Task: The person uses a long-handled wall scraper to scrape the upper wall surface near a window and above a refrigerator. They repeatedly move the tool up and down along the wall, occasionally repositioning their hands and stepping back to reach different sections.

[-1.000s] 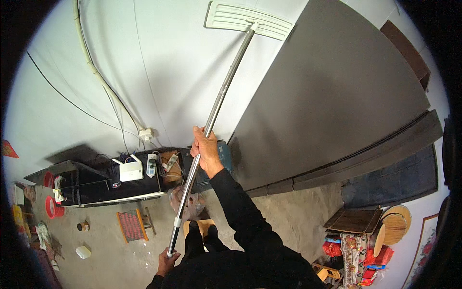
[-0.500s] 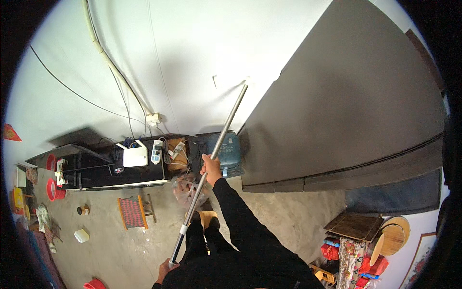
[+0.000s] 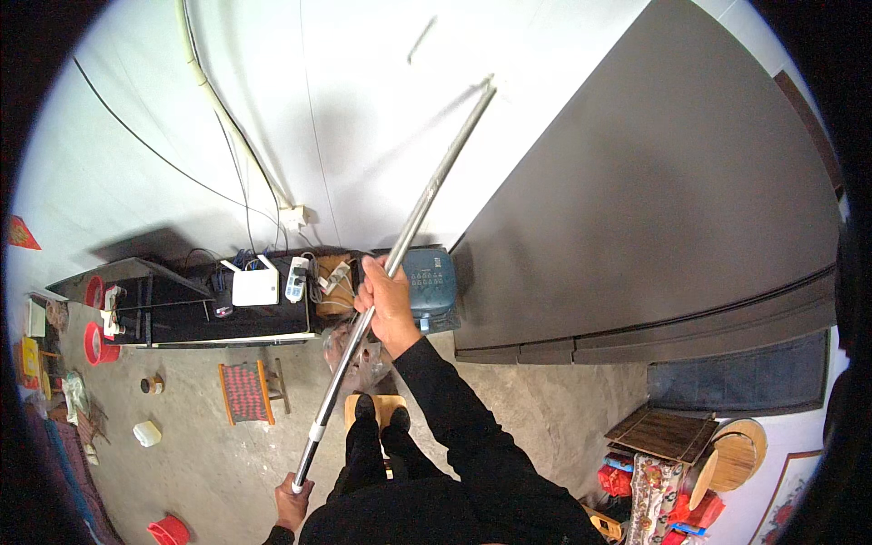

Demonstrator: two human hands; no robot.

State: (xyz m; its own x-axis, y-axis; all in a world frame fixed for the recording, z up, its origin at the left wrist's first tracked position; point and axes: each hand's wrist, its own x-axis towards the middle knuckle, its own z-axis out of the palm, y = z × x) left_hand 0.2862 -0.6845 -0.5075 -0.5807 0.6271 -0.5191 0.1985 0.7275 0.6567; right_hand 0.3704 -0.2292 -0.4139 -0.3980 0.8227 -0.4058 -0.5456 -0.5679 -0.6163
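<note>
A long silver metal pole (image 3: 440, 179) slants from lower left to upper right in front of me. Around its middle my right hand (image 3: 386, 304) is closed, with the arm reaching forward. My left hand (image 3: 292, 501) grips the lower end, low beside my left leg. The pole's upper end is over the white wall (image 3: 381, 118); whether it touches the wall I cannot tell. A thin dark mark or shadow shows on the wall near that end. Both my feet are on a light wooden stool or board (image 3: 389, 406).
A tall brown cabinet (image 3: 663, 191) stands at right. Along the wall runs a black table (image 3: 182, 318) with a white router (image 3: 255, 285) and a power strip (image 3: 296, 279). A blue box-like thing (image 3: 431, 282) sits beside it. A small folding stool (image 3: 247, 393) is on the floor at left.
The pole has moved up and its top end slightly right along the wall. My right hand has come higher, and my left hand has shifted left with the lower end.
</note>
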